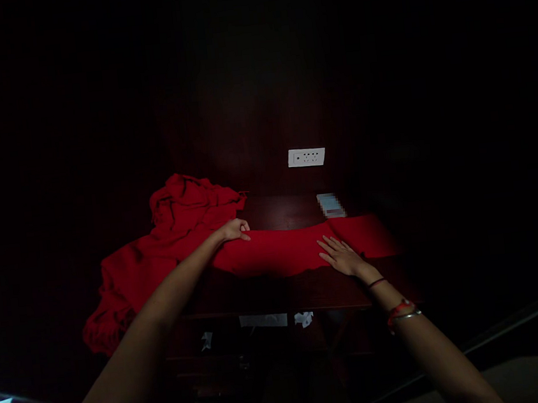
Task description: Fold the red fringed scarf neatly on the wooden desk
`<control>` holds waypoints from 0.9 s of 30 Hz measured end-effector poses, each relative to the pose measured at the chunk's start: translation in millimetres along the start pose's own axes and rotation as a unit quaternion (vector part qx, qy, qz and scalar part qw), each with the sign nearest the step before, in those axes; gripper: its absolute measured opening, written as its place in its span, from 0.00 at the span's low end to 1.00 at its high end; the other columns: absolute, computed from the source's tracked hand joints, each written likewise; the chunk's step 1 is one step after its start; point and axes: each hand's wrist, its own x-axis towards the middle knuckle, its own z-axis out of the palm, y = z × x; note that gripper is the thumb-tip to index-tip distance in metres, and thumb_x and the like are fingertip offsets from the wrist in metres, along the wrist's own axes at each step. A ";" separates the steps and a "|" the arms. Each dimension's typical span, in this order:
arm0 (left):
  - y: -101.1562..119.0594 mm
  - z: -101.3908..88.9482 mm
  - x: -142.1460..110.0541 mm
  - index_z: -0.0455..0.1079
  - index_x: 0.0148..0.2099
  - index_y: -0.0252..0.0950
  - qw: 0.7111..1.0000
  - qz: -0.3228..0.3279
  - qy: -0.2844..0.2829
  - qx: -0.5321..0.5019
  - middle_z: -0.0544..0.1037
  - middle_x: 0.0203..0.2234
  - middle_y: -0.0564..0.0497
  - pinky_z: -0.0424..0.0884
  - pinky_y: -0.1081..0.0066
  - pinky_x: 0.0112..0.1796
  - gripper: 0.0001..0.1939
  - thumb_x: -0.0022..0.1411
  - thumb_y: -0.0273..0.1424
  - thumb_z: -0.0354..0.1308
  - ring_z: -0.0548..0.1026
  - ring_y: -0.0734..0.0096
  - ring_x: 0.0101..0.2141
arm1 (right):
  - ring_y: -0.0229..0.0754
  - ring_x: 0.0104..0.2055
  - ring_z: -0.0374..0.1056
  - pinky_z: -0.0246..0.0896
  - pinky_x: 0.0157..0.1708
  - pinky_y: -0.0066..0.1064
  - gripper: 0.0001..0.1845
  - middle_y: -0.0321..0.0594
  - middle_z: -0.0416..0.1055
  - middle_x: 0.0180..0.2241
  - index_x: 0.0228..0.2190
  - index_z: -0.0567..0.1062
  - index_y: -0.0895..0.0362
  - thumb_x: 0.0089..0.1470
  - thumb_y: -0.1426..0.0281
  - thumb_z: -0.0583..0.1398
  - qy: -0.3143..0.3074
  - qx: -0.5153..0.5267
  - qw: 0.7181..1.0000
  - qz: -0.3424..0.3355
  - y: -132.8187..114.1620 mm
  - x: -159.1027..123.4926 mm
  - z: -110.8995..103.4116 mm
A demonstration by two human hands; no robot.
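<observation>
A large red cloth (pixel 279 252) lies across a dark wooden table (pixel 288 292), bunched up at the far left and hanging off the left edge. My left hand (pixel 234 231) is closed, pinching the cloth's upper edge near the bunched part. My right hand (pixel 341 256) lies flat with fingers stretched out on the smoothed strip of cloth. Bracelets circle my right wrist.
A white wall socket plate (pixel 306 157) sits on the dark panel behind the table. A small pale card-like object (pixel 330 204) lies at the table's back. White paper scraps (pixel 263 320) show below the front edge. The surroundings are very dark.
</observation>
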 end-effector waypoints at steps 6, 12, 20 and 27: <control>25.5 17.5 0.8 0.62 0.48 0.33 0.983 0.033 0.127 0.131 0.63 0.46 0.41 0.59 0.63 0.43 0.20 0.51 0.30 0.56 0.61 0.59 0.46 | 0.53 0.58 0.41 0.41 0.53 0.49 0.31 0.50 0.44 0.58 0.55 0.54 0.57 0.53 0.56 0.47 -0.046 0.003 0.999 0.028 -20.6 16.9 -14.6; 40.9 49.5 -53.8 0.57 0.54 0.40 0.953 0.255 0.020 0.162 0.55 0.54 0.43 0.55 0.63 0.50 0.26 0.53 0.41 0.53 0.55 0.61 0.53 | 0.48 0.58 0.43 0.43 0.53 0.45 0.29 0.48 0.48 0.57 0.55 0.54 0.55 0.53 0.57 0.48 0.054 0.059 0.991 -0.104 -42.2 24.9 -15.9; 19.7 36.1 -113.1 0.49 0.58 0.45 0.953 0.198 -0.030 0.228 0.49 0.58 0.49 0.58 0.69 0.48 0.23 0.60 0.31 0.45 0.57 0.66 0.53 | 0.46 0.59 0.43 0.40 0.53 0.47 0.27 0.43 0.49 0.57 0.54 0.55 0.52 0.55 0.55 0.43 0.040 0.039 0.991 -0.123 -25.7 18.7 8.3; 27.2 30.2 -124.3 0.63 0.49 0.38 0.941 0.157 0.047 0.296 0.68 0.39 0.48 0.66 0.74 0.36 0.17 0.58 0.25 0.43 0.69 0.70 0.37 | 0.43 0.53 0.54 0.45 0.52 0.39 0.22 0.44 0.63 0.48 0.47 0.65 0.56 0.53 0.59 0.50 0.150 0.071 0.960 -0.224 -47.4 2.7 -14.0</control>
